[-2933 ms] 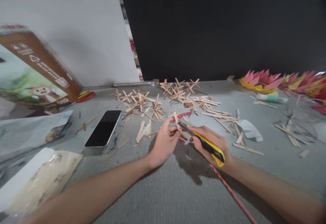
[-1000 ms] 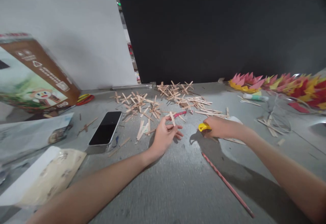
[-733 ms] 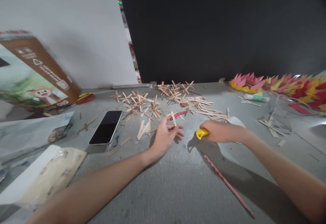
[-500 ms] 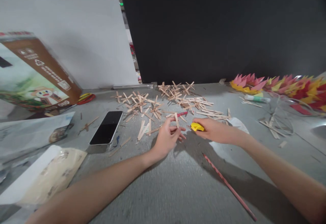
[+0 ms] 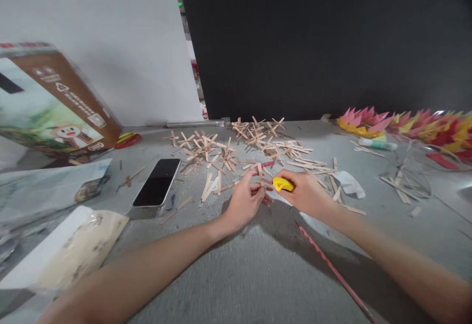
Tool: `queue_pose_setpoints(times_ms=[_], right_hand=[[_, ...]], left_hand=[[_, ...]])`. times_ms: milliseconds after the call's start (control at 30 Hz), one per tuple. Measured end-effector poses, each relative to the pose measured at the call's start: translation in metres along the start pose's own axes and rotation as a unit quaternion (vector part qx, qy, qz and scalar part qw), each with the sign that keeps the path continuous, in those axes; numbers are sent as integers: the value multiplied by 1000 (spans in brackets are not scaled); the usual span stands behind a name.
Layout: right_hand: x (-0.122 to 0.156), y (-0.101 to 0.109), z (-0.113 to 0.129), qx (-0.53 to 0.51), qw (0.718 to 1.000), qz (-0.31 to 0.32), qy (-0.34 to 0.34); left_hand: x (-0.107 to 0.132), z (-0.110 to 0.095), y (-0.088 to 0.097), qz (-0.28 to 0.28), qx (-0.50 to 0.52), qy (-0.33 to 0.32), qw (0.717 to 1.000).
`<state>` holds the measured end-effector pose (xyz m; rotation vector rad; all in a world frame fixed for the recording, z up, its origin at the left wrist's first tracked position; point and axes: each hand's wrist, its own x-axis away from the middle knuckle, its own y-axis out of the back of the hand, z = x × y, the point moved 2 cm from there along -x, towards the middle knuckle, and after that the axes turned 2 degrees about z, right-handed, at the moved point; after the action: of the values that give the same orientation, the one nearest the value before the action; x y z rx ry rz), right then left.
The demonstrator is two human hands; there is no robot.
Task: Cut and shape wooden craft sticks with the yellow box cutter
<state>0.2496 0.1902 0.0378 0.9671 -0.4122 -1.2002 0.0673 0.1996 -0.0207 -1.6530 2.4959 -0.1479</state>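
Observation:
My left hand [image 5: 245, 201] pinches a small wooden craft stick [image 5: 260, 170] upright between its fingers. Right beside it, my right hand [image 5: 309, 191] is closed around a small rounded yellow plastic tool [image 5: 283, 184] whose exact kind I cannot make out. The tip of this tool points left and is very close to the stick; whether they touch is not clear. Behind the hands lies a heap of craft sticks joined into crosses [image 5: 201, 146], with loose craft sticks [image 5: 311, 164] to its right. A red pen-like thing [image 5: 266, 164] lies just behind my left fingers.
A phone [image 5: 157, 182] and a plastic-wrapped packet [image 5: 81, 250] lie left, near a printed box [image 5: 62, 103]. A thin red stick [image 5: 332, 267] lies in front of my right hand. At right are a crumpled tissue [image 5: 350, 184], a glue stick [image 5: 378, 143] and folded paper pieces [image 5: 368, 120].
My right hand has moved a little left, bringing the yellow tool up close to the craft stick in my left hand. The view has shifted slightly.

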Motion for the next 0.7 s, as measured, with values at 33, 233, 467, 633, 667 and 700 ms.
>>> queue_pose_setpoints(times_ms=[33, 233, 467, 633, 667, 700], right_hand=[[0, 0, 1, 7, 1000, 1, 0], [2, 0, 4, 36, 999, -6, 27], [9, -3, 12, 172, 981, 24, 83], [13, -3, 20, 197, 978, 38, 52], [14, -3, 21, 199, 978, 38, 48], [15, -3, 21, 201, 978, 39, 46]], left_hand=[[0, 0, 0, 0, -1, -2, 1000], [1, -3, 0, 3, -14, -11, 1000], [3, 8, 3, -13, -43, -22, 999], [8, 12, 5, -19, -118, -52, 991], [9, 11, 5, -18, -131, -57, 990], [9, 11, 4, -16, -139, -60, 988]])
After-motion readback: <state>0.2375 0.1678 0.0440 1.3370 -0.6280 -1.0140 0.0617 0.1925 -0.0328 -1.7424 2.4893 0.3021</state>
